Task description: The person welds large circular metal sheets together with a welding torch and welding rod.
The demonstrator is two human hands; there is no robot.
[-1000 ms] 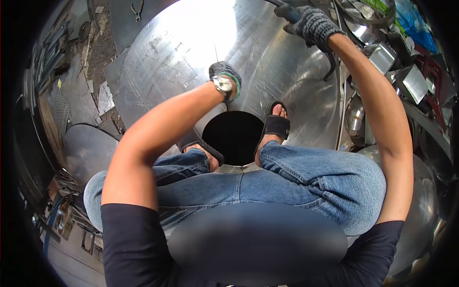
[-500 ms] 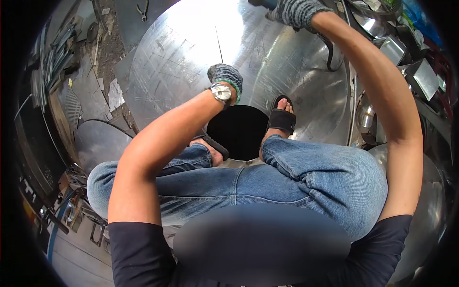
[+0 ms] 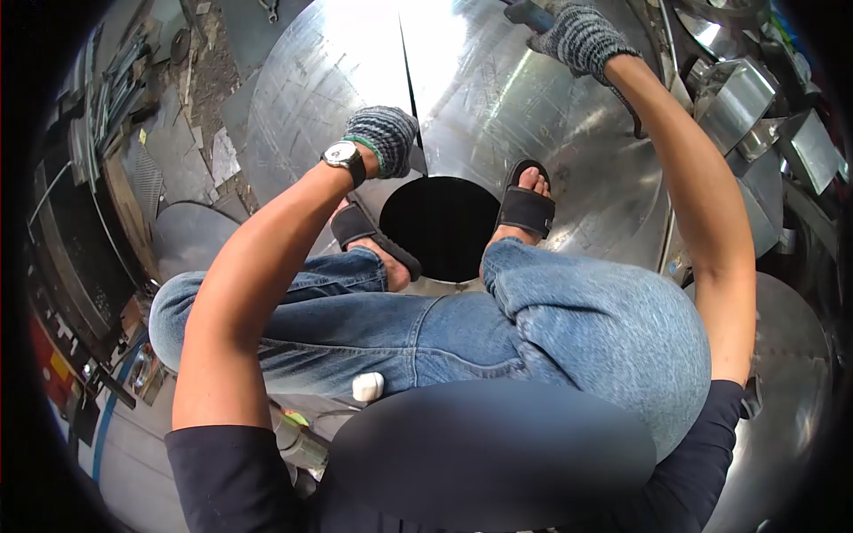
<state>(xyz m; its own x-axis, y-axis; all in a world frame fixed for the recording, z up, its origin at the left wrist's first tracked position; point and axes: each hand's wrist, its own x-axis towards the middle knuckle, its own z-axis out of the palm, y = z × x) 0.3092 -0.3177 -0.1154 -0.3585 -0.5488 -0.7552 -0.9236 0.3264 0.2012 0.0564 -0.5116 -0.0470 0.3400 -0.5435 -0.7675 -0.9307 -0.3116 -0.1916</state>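
Observation:
A large round sheet of shiny metal [image 3: 302, 115] lies in front of me, with a round dark hole [image 3: 440, 229] near my feet. A narrow slit [image 3: 410, 80] runs from the hole's far side towards the top. My left hand [image 3: 382, 140], in a grey striped knit glove, is closed at the slit's left edge, fingertips hidden from view. Farther off on the right, my right hand [image 3: 586, 40] in a matching glove is wrapped around a dark blue-grey tool [image 3: 530, 15], whose kind I cannot make out. A black cord [image 3: 633, 115] hangs behind that hand.
Both sandalled feet [image 3: 526, 206] rest on the sheet beside the hole. Metal scraps [image 3: 173, 151] litter the ground on the left, with pliers [image 3: 269, 9] at the top. Bent shiny metal pieces [image 3: 737, 98] are piled on the right. A small white object [image 3: 367, 386] shows near my lap.
My left hand has moved left, and the slit beside it looks wider. My right hand with the tool has shifted right and slightly nearer. The view has moved a little.

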